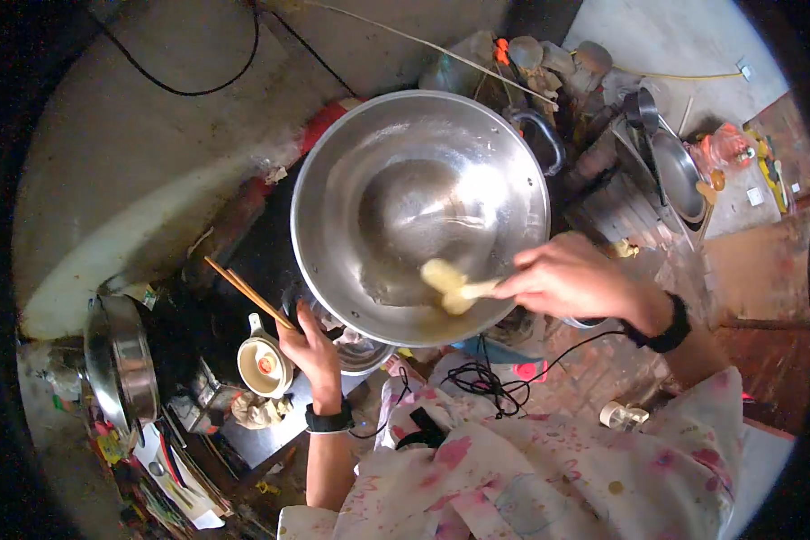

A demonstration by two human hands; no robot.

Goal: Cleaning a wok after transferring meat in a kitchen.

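A large metal wok (pixel 405 135) lies before me, its inside shiny and wet-looking. My right hand (pixel 567 277) reaches over its near right rim, fingers closed on the pale stem of a yellowish, blurred thing (pixel 445 283); whether it is a brush or food, I cannot tell. My left hand (pixel 310 347) is at the wok's near left rim and grips a pair of wooden chopsticks (pixel 246 290), which point up and left. Just left of that hand stands a cream handled cup or pot (pixel 246 361) with a red mark inside.
A metal pan or lid (pixel 121 364) stands on edge at the far left. Metal ladles (pixel 641 111) and a steel basin (pixel 678 175) are at the upper right. Black cable (pixel 493 385) lies tangled near my body. A metal bowl (pixel 364 354) sits partly under the wok's rim.
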